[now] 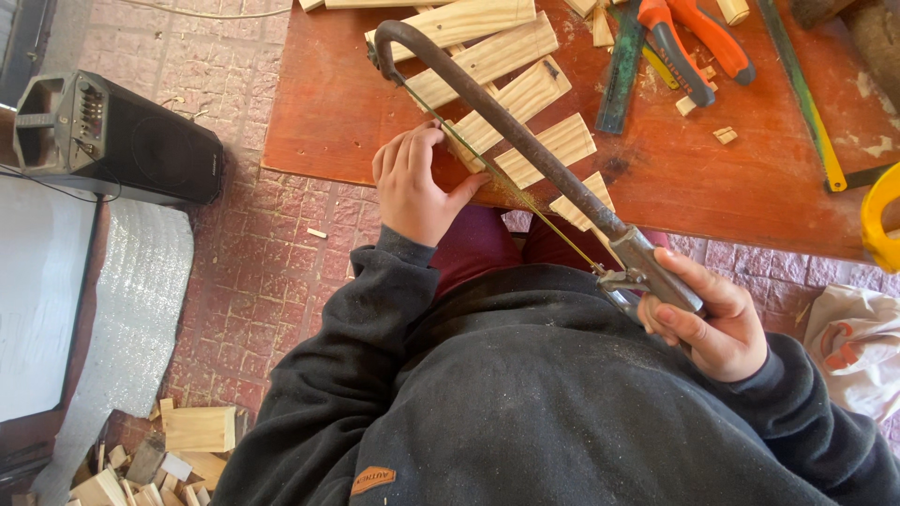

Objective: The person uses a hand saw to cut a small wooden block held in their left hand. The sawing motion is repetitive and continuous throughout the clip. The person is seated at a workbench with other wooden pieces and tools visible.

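Observation:
My right hand (712, 319) grips the handle of a rusty metal hacksaw (525, 141), whose frame runs up and left over the reddish wooden table (337, 103). Its thin blade crosses a notched pale wood strip (534, 159) at the table's near edge. My left hand (412, 187) presses down on that strip beside the blade, fingers on the wood. Further pale wood strips (478, 47) lie side by side behind it.
Orange-handled pliers (694, 42), a green level (621, 70) and a yellow-green ruler (802, 94) lie on the table's right. A black speaker (122, 141) sits on the brick floor at left. Wood offcuts (178, 450) are piled at bottom left. A white bag (858, 347) is at right.

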